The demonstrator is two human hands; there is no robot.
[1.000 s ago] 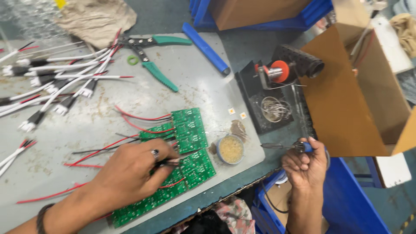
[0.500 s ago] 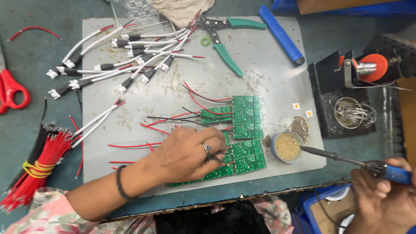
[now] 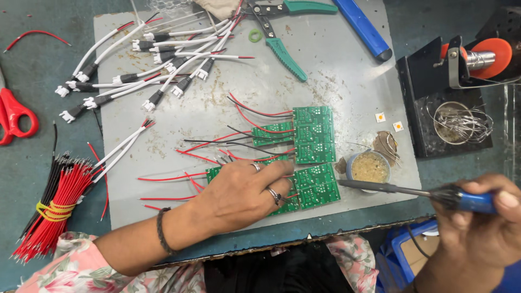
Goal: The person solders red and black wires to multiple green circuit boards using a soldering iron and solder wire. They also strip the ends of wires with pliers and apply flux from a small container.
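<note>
Table (image 3: 32, 65): dark teal, carrying a grey work mat (image 3: 336, 70).
Circuit boards (image 3: 313, 134): green, wired red and black, at mid-mat — the lower row lies under the left hand.
Wire bundle (image 3: 54, 209): red and black, tied with a yellow band, left of the mat.
Left hand (image 3: 239, 195): flat, fingers spread, pressing down on the boards.
Right hand (image 3: 483, 228): closed round the soldering iron (image 3: 412, 192) — tip just beside the flux tin (image 3: 369, 167).

Red scissors (image 3: 13, 116) lie at the worktop's (image 3: 43, 65) left edge; green-handled pliers (image 3: 282, 32) and what looks like a blue tube (image 3: 362, 28) sit near the top.
</note>
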